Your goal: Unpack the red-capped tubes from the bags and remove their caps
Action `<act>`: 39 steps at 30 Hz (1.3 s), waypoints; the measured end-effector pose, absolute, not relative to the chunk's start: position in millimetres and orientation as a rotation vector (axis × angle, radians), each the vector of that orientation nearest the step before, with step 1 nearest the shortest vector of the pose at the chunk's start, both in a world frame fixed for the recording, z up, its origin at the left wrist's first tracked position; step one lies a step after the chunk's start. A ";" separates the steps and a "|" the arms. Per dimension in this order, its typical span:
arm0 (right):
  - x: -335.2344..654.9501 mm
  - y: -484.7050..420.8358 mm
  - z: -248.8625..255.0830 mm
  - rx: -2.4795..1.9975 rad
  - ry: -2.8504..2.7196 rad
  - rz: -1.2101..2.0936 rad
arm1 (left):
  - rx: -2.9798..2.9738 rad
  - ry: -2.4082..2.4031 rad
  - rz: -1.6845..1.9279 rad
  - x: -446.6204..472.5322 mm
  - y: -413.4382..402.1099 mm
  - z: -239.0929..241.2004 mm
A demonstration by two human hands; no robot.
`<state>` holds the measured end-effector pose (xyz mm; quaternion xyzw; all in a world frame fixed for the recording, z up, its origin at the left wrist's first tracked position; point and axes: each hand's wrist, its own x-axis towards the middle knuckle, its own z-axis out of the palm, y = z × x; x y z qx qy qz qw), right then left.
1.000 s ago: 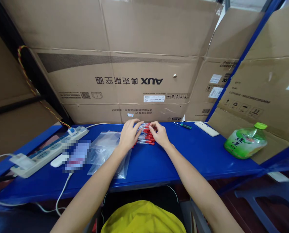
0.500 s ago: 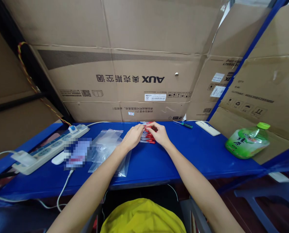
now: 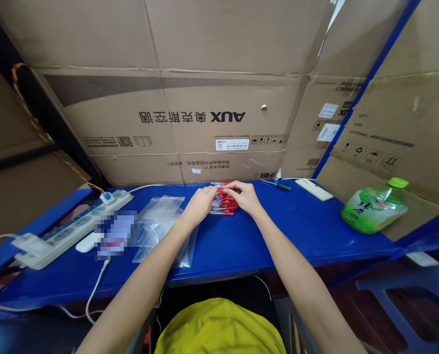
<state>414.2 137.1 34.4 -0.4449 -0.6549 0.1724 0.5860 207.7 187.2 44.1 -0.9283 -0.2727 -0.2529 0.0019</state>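
Several small screwdrivers with red handles [image 3: 229, 213] and thin metal shafts lie in a pile on the blue table [image 3: 237, 246], close to the cardboard at the back. My left hand [image 3: 200, 202] is at the pile's left side, its fingers closed together; their tips are partly hidden, and I cannot make out what they hold. From the right, my right hand [image 3: 246, 197] pinches at a red handle between thumb and fingers, at the top of the pile. A bit of clear plastic shows behind the fingertips. Clear plastic bags [image 3: 156, 221] lie flat beside my left forearm.
On the left are a white power strip [image 3: 82, 223], a blurred-out phone [image 3: 119, 233] and white cables. To the right lie a green screwdriver [image 3: 281, 186], a white power bank-like block [image 3: 314, 190] and a green drink bottle [image 3: 374, 209]. Cardboard panels [image 3: 190, 93] wall the back.
My hands remain at the pile, with the fingers slightly shifted and the two hands a little further apart. More red handles show between them. The whole view has shifted slightly.
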 end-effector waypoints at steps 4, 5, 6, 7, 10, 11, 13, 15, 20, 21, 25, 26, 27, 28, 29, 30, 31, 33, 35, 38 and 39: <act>414.7 136.4 36.2 -1.013 -1.478 0.431 | -2.901 -0.844 -0.792 208.0 188.2 46.4; 413.8 136.7 36.2 -1.010 -1.467 0.435 | -2.897 -0.843 -0.791 209.4 188.0 46.6; 412.4 137.1 36.2 -1.011 -1.460 0.438 | -2.892 -0.838 -0.792 211.3 187.5 46.7; 410.7 137.8 36.2 -1.013 -1.455 0.442 | -2.886 -0.832 -0.798 213.6 186.8 46.5; 410.2 140.1 37.8 -1.025 -1.453 0.467 | -2.880 -0.797 -0.833 216.8 186.9 45.8; 414.4 140.4 39.2 -1.027 -1.438 0.467 | -2.878 -0.806 -0.847 214.1 189.2 45.6; 432.9 139.3 42.7 -1.021 -1.320 0.406 | -2.849 -0.912 -0.891 200.0 198.9 45.8; 462.7 135.7 45.3 -0.991 -1.007 0.237 | -2.744 -1.167 -0.989 177.7 213.4 47.0; 514.2 130.3 33.9 -1.057 -0.778 0.095 | -2.609 -1.213 -1.160 159.4 229.3 51.6; 513.0 131.1 29.6 -1.086 -0.838 0.101 | -2.658 -1.120 -1.168 167.8 225.2 51.5; 492.7 134.8 15.4 -1.240 -1.174 0.152 | -2.949 -0.636 -0.955 203.9 197.3 49.3; 489.1 135.0 12.9 -1.290 -1.265 0.167 | -3.006 -0.533 -0.896 207.5 191.1 49.2; 487.0 134.9 10.8 -1.340 -1.354 0.180 | -3.057 -0.449 -0.838 208.5 186.0 49.4; 486.5 134.5 9.0 -1.389 -1.437 0.191 | -3.103 -0.387 -0.784 207.3 182.0 49.8; 487.1 134.0 7.4 -1.431 -1.510 0.197 | -3.144 -0.348 -0.732 204.9 179.1 50.2; 488.4 133.6 5.9 -1.468 -1.573 0.196 | -3.179 -0.327 -0.677 201.9 176.8 50.5; 490.0 133.1 4.4 -1.501 -1.628 0.191 | -3.209 -0.316 -0.620 199.0 175.1 50.5; 492.8 132.3 1.5 -1.555 -1.705 0.197 | -3.259 -0.300 -0.507 195.2 172.4 49.5; 494.4 131.2 -1.5 -1.587 -1.747 0.263 | -3.291 -0.292 -0.411 194.7 170.0 47.1; 494.9 128.5 -4.7 -1.597 -1.770 0.387 | -3.309 -0.295 -0.337 197.5 166.8 43.2; 494.8 127.5 -5.1 -1.597 -1.774 0.409 | -3.314 -0.292 -0.331 198.5 165.9 42.5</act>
